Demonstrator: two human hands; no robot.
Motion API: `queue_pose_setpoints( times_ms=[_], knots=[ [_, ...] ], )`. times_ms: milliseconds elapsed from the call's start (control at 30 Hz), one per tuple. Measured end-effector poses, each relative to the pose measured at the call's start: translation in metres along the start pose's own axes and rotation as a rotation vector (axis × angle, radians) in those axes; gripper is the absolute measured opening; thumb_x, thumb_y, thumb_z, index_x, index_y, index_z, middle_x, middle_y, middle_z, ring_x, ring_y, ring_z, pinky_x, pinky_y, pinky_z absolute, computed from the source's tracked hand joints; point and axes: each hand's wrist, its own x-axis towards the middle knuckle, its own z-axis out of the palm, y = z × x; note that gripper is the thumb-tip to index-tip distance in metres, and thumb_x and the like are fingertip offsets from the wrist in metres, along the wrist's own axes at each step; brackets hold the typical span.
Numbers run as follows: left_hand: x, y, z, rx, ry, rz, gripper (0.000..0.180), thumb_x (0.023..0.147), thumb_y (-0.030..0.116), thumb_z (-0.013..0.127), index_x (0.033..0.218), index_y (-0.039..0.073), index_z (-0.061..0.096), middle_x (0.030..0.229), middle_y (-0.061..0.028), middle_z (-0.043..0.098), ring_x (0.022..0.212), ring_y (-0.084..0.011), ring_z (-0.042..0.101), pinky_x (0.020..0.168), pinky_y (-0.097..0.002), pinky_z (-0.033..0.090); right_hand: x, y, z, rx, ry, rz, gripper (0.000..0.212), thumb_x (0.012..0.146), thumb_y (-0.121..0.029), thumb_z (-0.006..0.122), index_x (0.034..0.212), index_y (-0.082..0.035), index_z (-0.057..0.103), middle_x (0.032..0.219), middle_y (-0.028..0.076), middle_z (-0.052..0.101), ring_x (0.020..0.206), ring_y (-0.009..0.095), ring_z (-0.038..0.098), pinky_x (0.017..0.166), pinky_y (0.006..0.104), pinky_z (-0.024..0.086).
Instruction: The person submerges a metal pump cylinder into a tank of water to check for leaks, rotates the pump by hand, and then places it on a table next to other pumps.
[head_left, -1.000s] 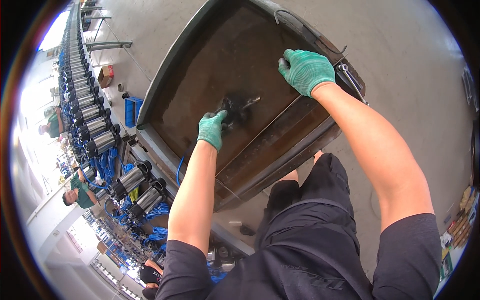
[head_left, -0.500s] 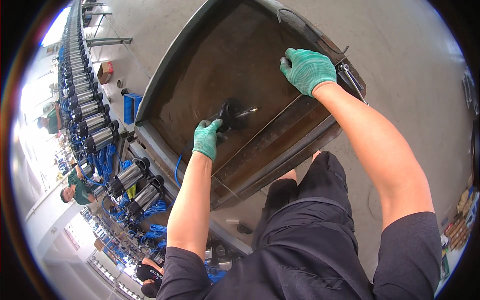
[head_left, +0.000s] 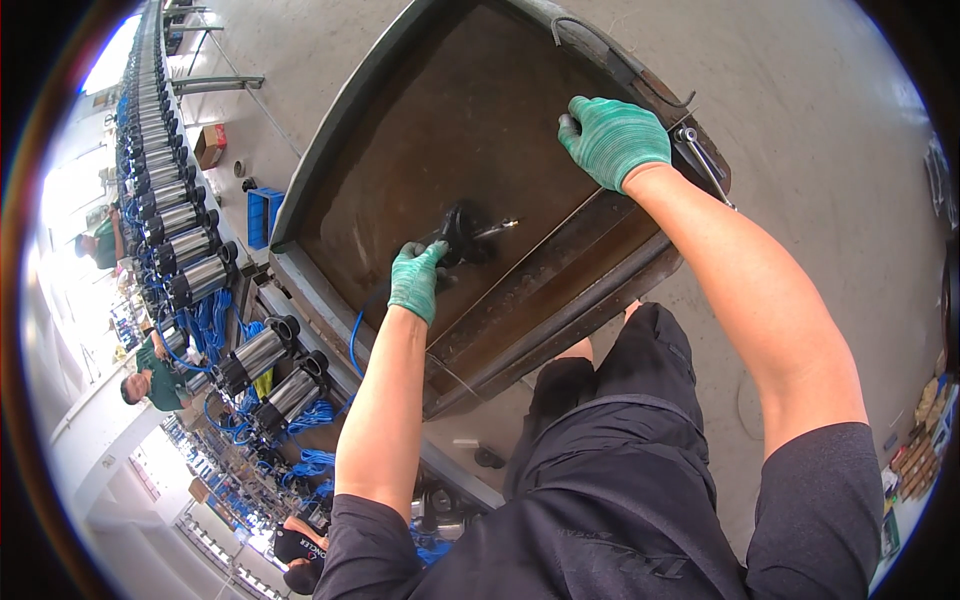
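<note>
A large dark tank [head_left: 400, 110] holds murky brown liquid. At its near left, my left hand [head_left: 415, 280], in a green glove, is closed on the edge of a black pump [head_left: 462, 232], whose lower part is lost in the liquid. From the pump a thin metal fitting with a brass tip [head_left: 510, 224] points right. A blue cable [head_left: 355, 340] runs over the tank's left rim near my left wrist. My right hand [head_left: 615, 142], also green-gloved, is at the tank's right side with its fingers curled. Whatever is under those fingers is hidden.
A ratchet wrench [head_left: 700, 160] lies on the tank's right ledge, and a grey hose [head_left: 625, 60] hangs along the far right rim. To the left, a long line carries several steel pumps [head_left: 255, 355] with blue cables. A blue crate [head_left: 262, 217] stands on the floor. Other people work beyond.
The black pump and my left hand have shifted very slightly. My right hand has hardly moved.
</note>
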Motion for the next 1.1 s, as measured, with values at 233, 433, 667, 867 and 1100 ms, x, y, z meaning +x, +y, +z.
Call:
queue_pose_setpoints(
  times_ms=[233,433,667,867,1100],
  knots=[
    [-0.001,0.002,0.003,-0.020,0.013,-0.012,0.031,0.092,0.009,0.078,0.089,0.017,0.048,0.079,-0.0022,0.060,0.054,-0.0144,0.054,0.046,-0.0350,0.055,0.000,0.000,-0.001,0.001,0.002,0.002,0.035,0.104,-0.041,0.052,0.111,-0.013,0.071,0.104,0.014,0.077,0.097,0.035,0.074,0.084,0.0486,0.059],
    [-0.016,0.000,-0.003,0.025,0.046,0.094,0.032,0.096,0.010,0.076,0.086,0.015,0.046,0.074,-0.0011,0.055,0.052,-0.0139,0.053,0.044,-0.0335,0.054,-0.002,-0.003,-0.005,-0.003,-0.017,0.001,0.035,0.105,-0.041,0.050,0.110,-0.012,0.070,0.104,0.015,0.076,0.098,0.036,0.073,0.086,0.0494,0.058],
    [-0.088,0.022,-0.032,0.215,0.153,0.395,0.030,0.101,0.017,0.075,0.089,0.011,0.048,0.071,-0.0004,0.054,0.052,-0.0095,0.052,0.042,-0.0282,0.045,-0.008,-0.009,-0.017,0.005,-0.079,0.016,0.038,0.106,-0.044,0.048,0.111,-0.012,0.068,0.109,0.015,0.076,0.102,0.038,0.072,0.089,0.0521,0.057],
    [-0.176,0.032,-0.066,0.314,0.358,0.700,0.030,0.099,0.015,0.077,0.090,0.010,0.049,0.075,0.0035,0.049,0.053,-0.0053,0.043,0.043,-0.0246,0.036,-0.017,-0.011,-0.025,0.115,-0.022,-0.074,0.040,0.104,-0.052,0.052,0.112,-0.015,0.068,0.100,0.017,0.076,0.098,0.039,0.072,0.086,0.0520,0.056],
    [-0.269,0.038,-0.051,0.236,0.507,0.817,0.036,0.096,0.013,0.082,0.086,0.009,0.047,0.076,0.0056,0.041,0.068,-0.0057,0.036,0.058,-0.0238,0.038,-0.137,-0.119,-0.099,0.590,-0.350,-0.610,0.040,0.100,-0.041,0.068,0.128,-0.012,0.069,0.107,0.017,0.076,0.097,0.037,0.073,0.084,0.0451,0.059]
  ],
)
